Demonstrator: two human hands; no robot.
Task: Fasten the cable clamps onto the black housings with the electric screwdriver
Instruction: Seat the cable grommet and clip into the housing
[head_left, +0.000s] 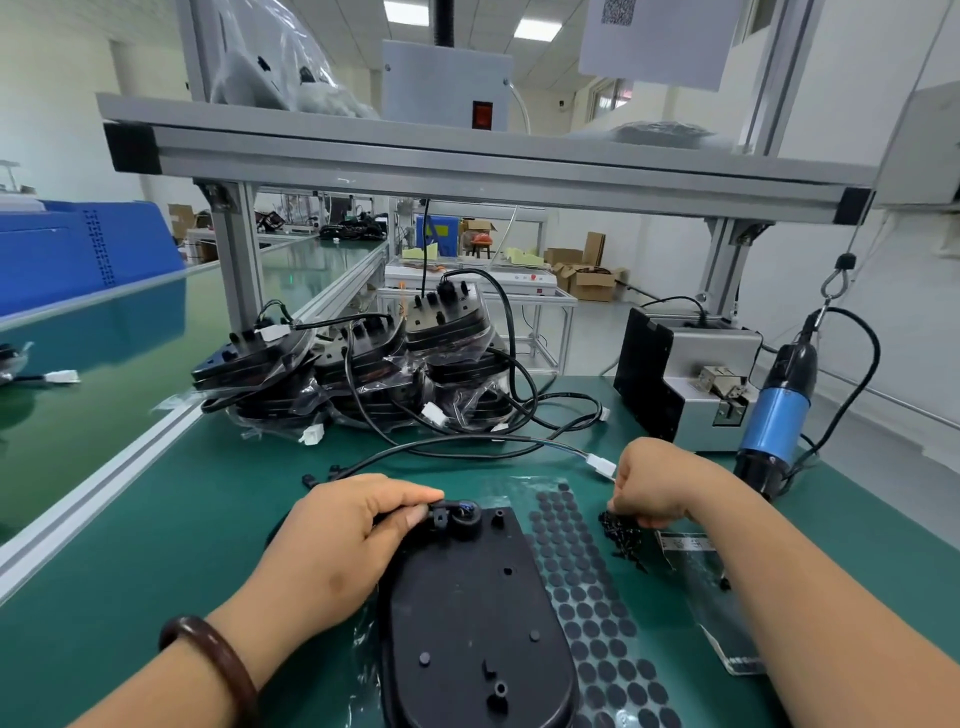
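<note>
The left hand (343, 540) pinches the cable clamp (441, 514) onto the black housing (467, 623), steadying it, while the right hand (657, 483) pinches up loose screws (623, 535)

Housing (467, 613) front centre; pad sheet (597, 613) right of it; housing stack (363, 374) behind; screwdriver (774, 421) far right.
</note>
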